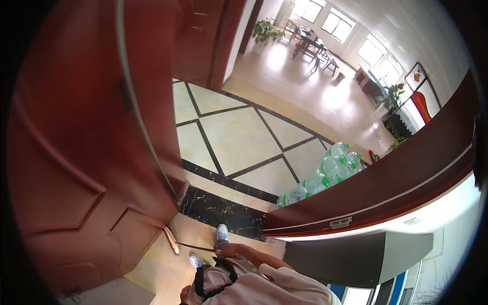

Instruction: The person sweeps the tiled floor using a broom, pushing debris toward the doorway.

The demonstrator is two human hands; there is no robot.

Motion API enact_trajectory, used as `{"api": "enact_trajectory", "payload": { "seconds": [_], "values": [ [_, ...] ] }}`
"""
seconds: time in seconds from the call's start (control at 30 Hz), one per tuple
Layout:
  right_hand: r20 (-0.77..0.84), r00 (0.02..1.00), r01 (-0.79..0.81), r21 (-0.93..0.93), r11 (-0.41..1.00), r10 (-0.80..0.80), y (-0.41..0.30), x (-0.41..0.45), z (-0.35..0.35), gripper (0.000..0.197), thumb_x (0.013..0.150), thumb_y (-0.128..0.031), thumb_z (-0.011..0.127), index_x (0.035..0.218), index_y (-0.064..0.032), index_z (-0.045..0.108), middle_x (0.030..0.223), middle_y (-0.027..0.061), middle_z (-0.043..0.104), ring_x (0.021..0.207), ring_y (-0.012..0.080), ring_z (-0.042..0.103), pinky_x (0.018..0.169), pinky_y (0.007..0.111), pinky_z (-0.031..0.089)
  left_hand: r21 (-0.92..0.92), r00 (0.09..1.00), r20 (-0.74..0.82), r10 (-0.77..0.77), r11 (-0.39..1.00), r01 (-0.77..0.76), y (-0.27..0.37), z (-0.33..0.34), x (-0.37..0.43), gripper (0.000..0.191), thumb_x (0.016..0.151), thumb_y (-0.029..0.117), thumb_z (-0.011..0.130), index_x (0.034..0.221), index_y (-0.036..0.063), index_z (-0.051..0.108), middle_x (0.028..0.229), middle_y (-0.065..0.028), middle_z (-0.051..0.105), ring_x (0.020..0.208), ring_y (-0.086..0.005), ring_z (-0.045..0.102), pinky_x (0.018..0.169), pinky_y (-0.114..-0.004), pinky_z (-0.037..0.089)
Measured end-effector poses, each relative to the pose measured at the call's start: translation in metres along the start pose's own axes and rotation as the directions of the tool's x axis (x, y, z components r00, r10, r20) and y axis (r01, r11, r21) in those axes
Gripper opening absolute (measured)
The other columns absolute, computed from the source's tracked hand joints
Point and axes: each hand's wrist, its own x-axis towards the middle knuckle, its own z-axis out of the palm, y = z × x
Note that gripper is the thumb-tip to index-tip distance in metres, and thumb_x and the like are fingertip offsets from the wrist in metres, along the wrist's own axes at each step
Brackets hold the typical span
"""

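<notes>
My right hand point(230, 250) is closed around a thin dark stick point(196, 247) in front of my body. The stick runs left to a long, narrow pale piece point(171, 240), which lies by the bottom edge of a red panelled door point(87, 152). I cannot tell exactly what tool this is. Only part of my left hand point(185, 294) shows, low at my left side, and its fingers are hidden. My shoes point(222, 231) stand on beige floor just short of a black marble threshold point(225, 211).
Clear plastic water bottles with green caps point(331, 167) are stacked beyond the doorway, beside the dark red door frame point(366, 190). Past the tiled floor point(244, 133) stand a potted plant point(265, 32) and a table with benches point(312, 42). A grey cabinet point(339, 259) is at my right.
</notes>
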Motion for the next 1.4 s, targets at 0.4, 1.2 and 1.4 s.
{"api": "enact_trajectory", "payload": {
  "seconds": [0.4, 1.2, 1.4],
  "values": [
    [-0.061, 0.929, -0.251, 0.62, 0.743, 0.364, 0.077, -0.126, -0.109, 0.03, 0.077, -0.025, 0.054, 0.101, -0.0067, 0.057, 0.067, 0.0026, 0.055, 0.051, 0.0094, 0.049, 0.043, 0.025, 0.041, -0.553, 0.62, 0.311, 0.72, 0.668, -0.498, 0.657, 0.161, -0.008, 0.018, 0.085, 0.014, 0.043, 0.089, -0.0007, 0.052, 0.084, -0.0129, 0.056, 0.085, -0.0208, 0.054, 0.071, -0.032, 0.043],
    [-0.194, 0.793, -0.07, 0.913, 0.402, 0.578, 0.006, -0.089, -0.075, 0.038, 0.075, -0.014, 0.06, 0.11, -0.0037, 0.049, 0.061, 0.0078, 0.053, 0.043, 0.0123, 0.046, 0.036, 0.026, 0.036, -0.849, -0.157, 0.101, 0.982, 0.167, 0.502, 0.851, 0.24, -0.009, 0.023, 0.074, 0.028, 0.062, 0.075, 0.0054, 0.061, 0.064, -0.0063, 0.057, 0.051, -0.0155, 0.053, 0.045, -0.028, 0.036],
    [-0.195, 0.758, -0.117, 0.898, 0.424, 0.622, -0.034, -0.063, -0.085, 0.035, 0.075, -0.016, 0.059, 0.106, -0.0032, 0.05, 0.067, 0.0101, 0.055, 0.052, 0.0162, 0.05, 0.043, 0.029, 0.039, -0.763, -0.186, 0.128, 0.974, 0.217, 0.609, 0.857, 0.218, -0.005, 0.024, 0.073, 0.029, 0.064, 0.074, 0.0052, 0.061, 0.062, -0.006, 0.056, 0.051, -0.0157, 0.052, 0.045, -0.028, 0.036]
  ]
}}
